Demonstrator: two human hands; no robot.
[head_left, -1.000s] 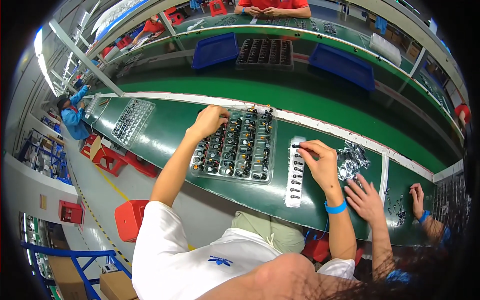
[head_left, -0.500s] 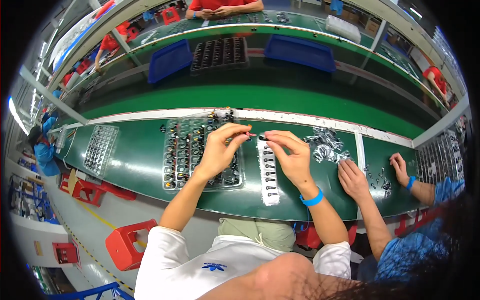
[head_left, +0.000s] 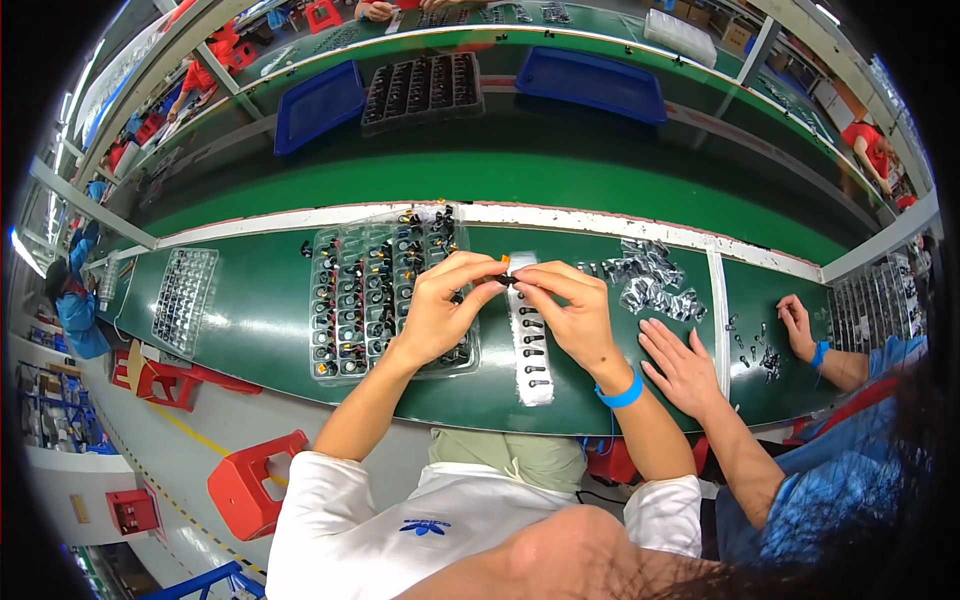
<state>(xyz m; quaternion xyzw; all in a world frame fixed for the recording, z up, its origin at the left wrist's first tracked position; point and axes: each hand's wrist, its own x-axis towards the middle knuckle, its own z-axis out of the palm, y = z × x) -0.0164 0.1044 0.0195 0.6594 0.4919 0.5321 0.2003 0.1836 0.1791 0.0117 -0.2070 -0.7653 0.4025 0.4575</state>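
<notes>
My left hand (head_left: 440, 305) and my right hand (head_left: 572, 305) meet fingertip to fingertip above the top end of a white strip. Between them is a small black part (head_left: 508, 280), pinched from both sides and mostly covered by the fingers. A small orange piece (head_left: 505, 260) shows just above the left fingertips; whether it is joined to the black part I cannot tell. Below my right hand lies the white strip (head_left: 537, 393), bearing a row of several small black stemmed pieces (head_left: 534, 352). Left of it, a clear compartment tray (head_left: 340, 376) holds many black parts with orange and red bits.
To the right lie clear plastic-wrapped pieces (head_left: 660, 285) and a co-worker's spread hand (head_left: 686, 370). Loose black pieces (head_left: 768, 365) sit by that person's other hand (head_left: 797, 328). Another clear tray (head_left: 185, 300) stands at left. Beyond the white ledge (head_left: 590, 218) are blue trays (head_left: 592, 85).
My hands have come together, and both now grip the black part. The co-worker's nearer hand has moved left and spread its fingers. The whole view has shifted slightly.
</notes>
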